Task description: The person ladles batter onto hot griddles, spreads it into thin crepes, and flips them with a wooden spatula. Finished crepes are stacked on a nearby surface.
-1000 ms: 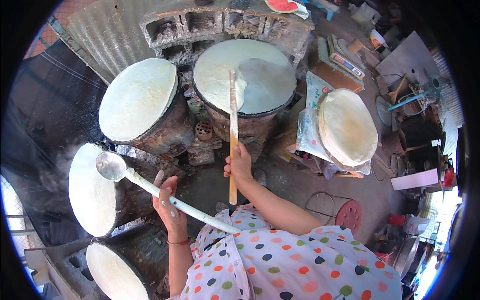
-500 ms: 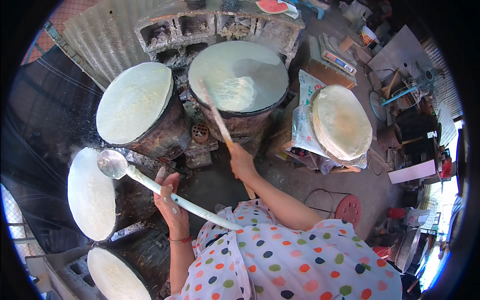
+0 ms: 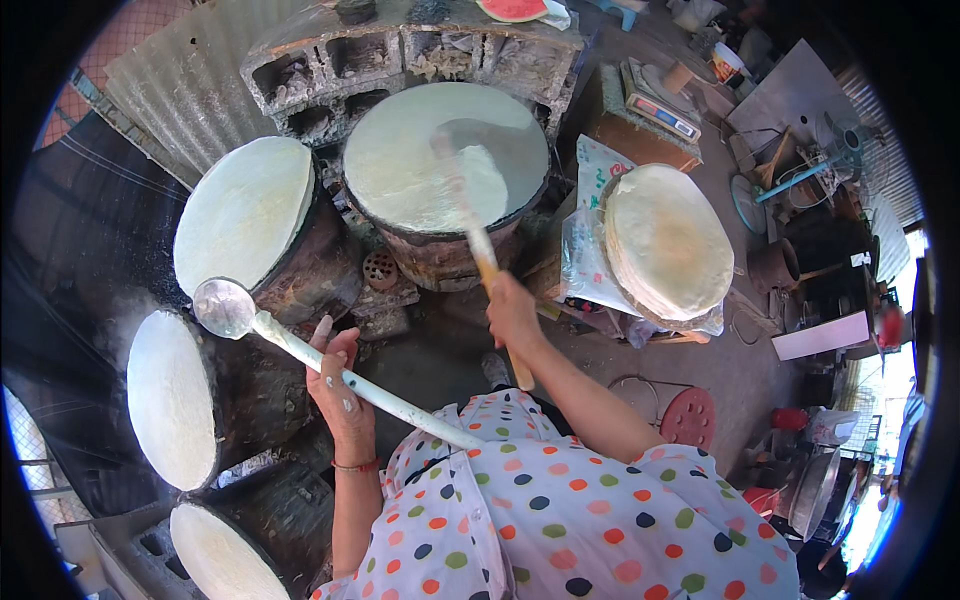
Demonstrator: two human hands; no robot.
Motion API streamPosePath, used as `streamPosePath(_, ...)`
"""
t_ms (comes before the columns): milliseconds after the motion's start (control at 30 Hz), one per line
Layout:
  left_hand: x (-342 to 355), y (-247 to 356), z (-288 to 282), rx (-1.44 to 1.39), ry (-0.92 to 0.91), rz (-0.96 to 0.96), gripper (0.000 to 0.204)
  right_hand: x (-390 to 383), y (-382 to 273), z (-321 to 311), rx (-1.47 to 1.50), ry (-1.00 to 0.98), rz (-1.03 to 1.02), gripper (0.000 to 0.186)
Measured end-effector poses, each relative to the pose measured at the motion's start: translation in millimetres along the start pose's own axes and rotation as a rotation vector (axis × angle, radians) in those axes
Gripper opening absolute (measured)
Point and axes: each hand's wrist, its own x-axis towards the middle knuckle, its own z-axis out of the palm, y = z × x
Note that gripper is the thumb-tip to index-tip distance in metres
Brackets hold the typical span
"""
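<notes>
And here's the right hand [image 3: 513,312], fingers closed firmly around a wooden stick [image 3: 484,252], in front of the middle drum [image 3: 432,243]. The stick slants up and to the left over the round top, its upper end so blurred you can't tell exactly where it meets the surface. Pale batter [image 3: 395,150] covers the left and far side up there, with a gray patch [image 3: 520,150] showing toward the right and a whiter patch of batter beside it, close to the near edge.

Over to the left hand [image 3: 340,400]: it's gripping a long ladle [image 3: 400,405] by the handle, one finger poking up past it (white smears on the skin, too). The ladle's bowl sits out to the left, over the near edge of the left drum as we look down, while the handle's other end reaches the dotted shirt [image 3: 560,490].

Three more pale round tops line the left side: the left drum [image 3: 240,205], another below it [image 3: 172,400], and a third at the lower edge [image 3: 225,555]. Off to the right, a stack of flat round sheets [image 3: 672,240] rests on a plastic bag [image 3: 583,260], with a red stool [image 3: 688,418] nearer the person.
</notes>
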Motion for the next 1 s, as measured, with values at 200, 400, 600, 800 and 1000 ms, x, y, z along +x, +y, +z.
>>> streamPosePath(200, -1.1, -6.4, 13.7, 0.016, -0.012, -0.019, 0.054, 15.1, 69.7, -50.9, -0.496, 0.108, -0.389, 0.016)
streamPosePath(400, 0.4, -13.8, 27.6, 0.04, -0.007, -0.024, 0.055, 57.2, 24.7, -87.7, 0.05, -0.071, 0.136, 0.017)
streamPosePath(600, 4.7, -18.5, 32.1, 0.063, 0.003, -0.006, 0.057, 39.6, 69.9, -101.2, -0.594, -0.041, -0.386, 0.019)
streamPosePath(800, 3.3, -22.7, 46.0, 0.095, 0.003, -0.015, 0.056, 101.8, 12.6, -139.6, -0.195, -0.057, 0.042, 0.023)
streamPosePath(1000, 4.4, -22.5, 58.1, 0.122, 0.023, 0.006, 0.053, 71.4, 46.7, -146.7, -0.533, -0.057, -0.327, 0.019)
